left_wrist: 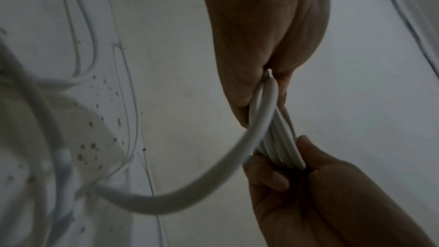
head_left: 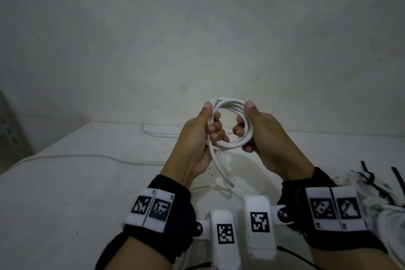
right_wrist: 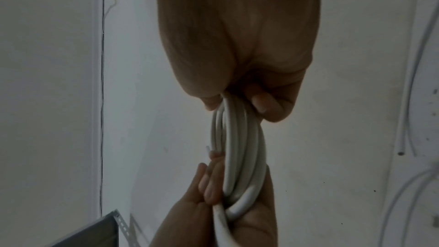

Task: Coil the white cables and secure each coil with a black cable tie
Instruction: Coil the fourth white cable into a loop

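Observation:
A coil of white cable (head_left: pixel 230 142) is held upright above the table, in front of me. My left hand (head_left: pixel 210 120) grips its left side, thumb on top and fingers curled through the ring. My right hand (head_left: pixel 246 119) grips the right side the same way. A loose tail (head_left: pixel 221 171) hangs from the left hand down to the table. In the left wrist view the left hand (left_wrist: pixel 268 82) pinches the bundled turns (left_wrist: pixel 277 138), and the tail (left_wrist: pixel 190 185) curves away. In the right wrist view the right hand (right_wrist: pixel 237 99) clasps the coil (right_wrist: pixel 240 147). Black cable ties (head_left: pixel 370 178) lie at the right.
The white table (head_left: pixel 87 193) stands against a pale wall. Another white cable (head_left: pixel 87 156) runs across the table's left side, and a further strand (head_left: pixel 153 133) lies behind the hands. A heap of white cable (head_left: pixel 377 204) sits at the right edge beside the ties.

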